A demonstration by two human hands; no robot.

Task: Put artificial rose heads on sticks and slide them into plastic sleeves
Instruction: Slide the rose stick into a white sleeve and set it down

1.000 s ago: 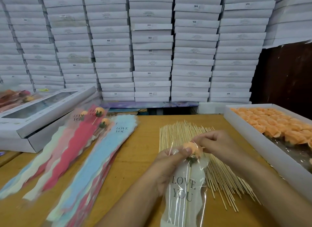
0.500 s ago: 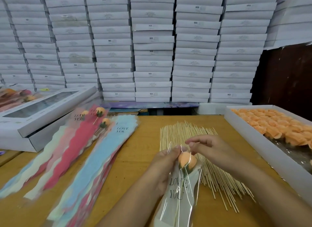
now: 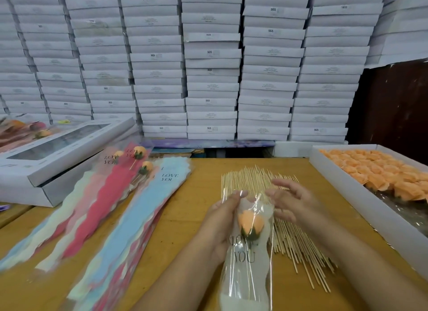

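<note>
An orange rose head (image 3: pixel 249 221) with a green base sits inside a clear plastic sleeve (image 3: pixel 246 278) printed "LOVE YOU", above the "LOVE" lettering. My left hand (image 3: pixel 223 220) grips the sleeve's left side near its mouth. My right hand (image 3: pixel 290 200) hovers at the sleeve's right side with fingers spread and slightly bent, holding nothing. Beneath the hands lies a spread pile of wooden sticks (image 3: pixel 289 239). A white box (image 3: pixel 361 196) at the right holds several orange rose heads (image 3: pixel 379 171).
Coloured sleeves (image 3: pixel 129 215) fan over the wooden table (image 3: pixel 194 192) at the left, with finished sleeved roses (image 3: pixel 143 162) on top. A windowed white box (image 3: pixel 58 153) sits at far left. Stacked white boxes (image 3: pixel 208 67) wall the back.
The rose head has slid from the sleeve's mouth down into the sleeve. My right hand has let go of it and opened beside the sleeve's top.
</note>
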